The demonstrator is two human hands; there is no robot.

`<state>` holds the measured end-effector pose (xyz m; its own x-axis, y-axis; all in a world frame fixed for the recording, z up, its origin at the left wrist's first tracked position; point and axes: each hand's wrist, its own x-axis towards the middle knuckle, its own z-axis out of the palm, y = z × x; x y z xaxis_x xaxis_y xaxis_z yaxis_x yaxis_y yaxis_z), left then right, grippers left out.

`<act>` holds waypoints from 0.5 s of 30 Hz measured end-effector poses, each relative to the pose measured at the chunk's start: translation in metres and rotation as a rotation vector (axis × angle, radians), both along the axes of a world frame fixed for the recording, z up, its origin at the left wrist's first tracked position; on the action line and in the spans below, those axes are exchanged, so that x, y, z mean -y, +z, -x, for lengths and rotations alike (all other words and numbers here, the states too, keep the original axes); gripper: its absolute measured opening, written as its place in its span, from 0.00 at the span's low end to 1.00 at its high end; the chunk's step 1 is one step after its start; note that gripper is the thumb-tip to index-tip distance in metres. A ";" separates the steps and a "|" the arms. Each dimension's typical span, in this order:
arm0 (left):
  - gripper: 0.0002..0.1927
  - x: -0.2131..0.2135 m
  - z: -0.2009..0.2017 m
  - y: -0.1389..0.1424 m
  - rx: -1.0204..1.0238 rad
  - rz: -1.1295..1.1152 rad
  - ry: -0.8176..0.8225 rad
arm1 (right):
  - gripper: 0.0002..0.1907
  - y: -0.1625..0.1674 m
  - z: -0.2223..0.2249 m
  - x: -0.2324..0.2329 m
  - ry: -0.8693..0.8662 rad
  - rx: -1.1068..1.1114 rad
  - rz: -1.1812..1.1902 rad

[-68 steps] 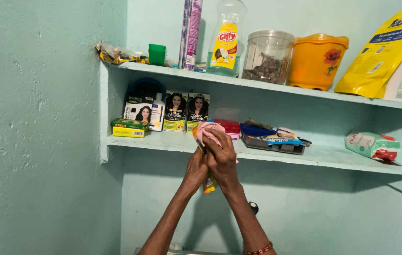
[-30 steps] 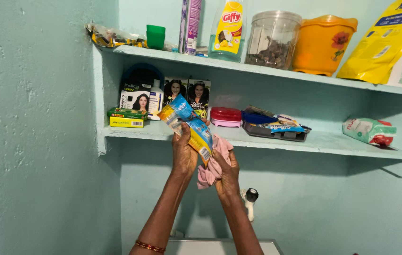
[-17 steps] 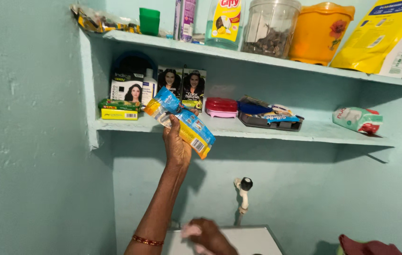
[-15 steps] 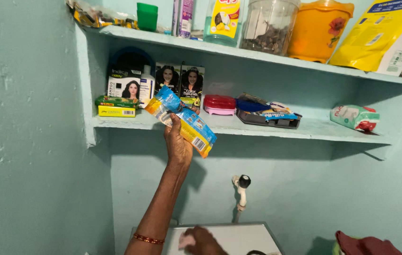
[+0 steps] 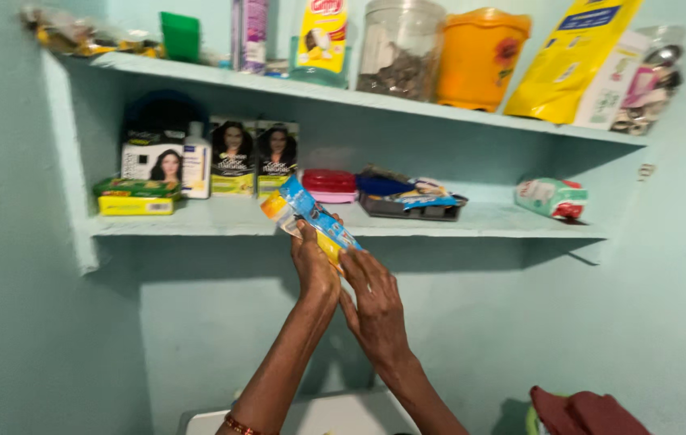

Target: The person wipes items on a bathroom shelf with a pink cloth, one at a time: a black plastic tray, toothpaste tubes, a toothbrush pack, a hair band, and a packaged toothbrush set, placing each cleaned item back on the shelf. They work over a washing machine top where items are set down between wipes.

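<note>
My left hand [image 5: 315, 270], a bangle on its wrist, grips a long blue and yellow packet [image 5: 310, 217] and holds it tilted just in front of the lower shelf [image 5: 214, 219]. From the right, my right hand [image 5: 375, 310] meets the packet's lower end with its fingers laid against it. Both hands sit just below the shelf edge. Behind the packet on the shelf stand small boxes with a printed portrait [image 5: 232, 157] and a pink case [image 5: 328, 184].
The lower shelf also holds a green and yellow box [image 5: 135, 197], a dark tray [image 5: 411, 205] and a soft pouch [image 5: 551, 197]. On the upper shelf [image 5: 278, 80] are a clear jar [image 5: 399, 44], an orange tub [image 5: 480, 56] and a yellow bag [image 5: 568, 56]. A white surface [image 5: 335, 415] and a red cloth [image 5: 584, 411] lie below.
My right hand has come up from the white surface below, without the pink cloth it held, and now touches the packet. My left hand has kept the packet raised.
</note>
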<state>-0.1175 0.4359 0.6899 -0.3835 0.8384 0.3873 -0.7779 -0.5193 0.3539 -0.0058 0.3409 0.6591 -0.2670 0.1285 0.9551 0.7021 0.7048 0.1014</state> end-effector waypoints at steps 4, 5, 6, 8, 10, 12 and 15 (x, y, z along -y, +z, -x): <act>0.27 -0.011 -0.037 0.017 -0.037 -0.144 -0.011 | 0.22 0.030 -0.041 -0.026 -0.020 -0.013 -0.075; 0.29 -0.014 -0.040 0.019 -0.124 -0.028 0.063 | 0.21 0.036 -0.056 -0.038 -0.026 -0.017 -0.106; 0.32 -0.013 -0.040 0.021 -0.210 0.089 0.137 | 0.21 0.043 -0.071 -0.050 -0.027 -0.021 -0.120; 0.39 -0.010 -0.041 0.028 -0.429 0.119 0.387 | 0.20 0.059 -0.103 -0.077 -0.032 -0.032 -0.140; 0.41 -0.010 -0.041 0.039 -0.682 -0.064 0.746 | 0.20 0.077 -0.132 -0.104 -0.014 0.006 -0.131; 0.34 -0.014 -0.044 0.053 -0.972 -0.126 0.953 | 0.20 0.096 -0.154 -0.128 0.002 0.039 -0.120; 0.33 -0.026 -0.059 0.073 -1.282 -0.176 1.140 | 0.21 0.118 -0.174 -0.154 0.023 0.084 -0.082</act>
<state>-0.0581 0.4617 0.7625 -0.1053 0.3022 0.9474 0.6911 -0.6628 0.2882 0.1678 0.4950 0.7766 -0.3490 0.0440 0.9361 0.6722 0.7078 0.2173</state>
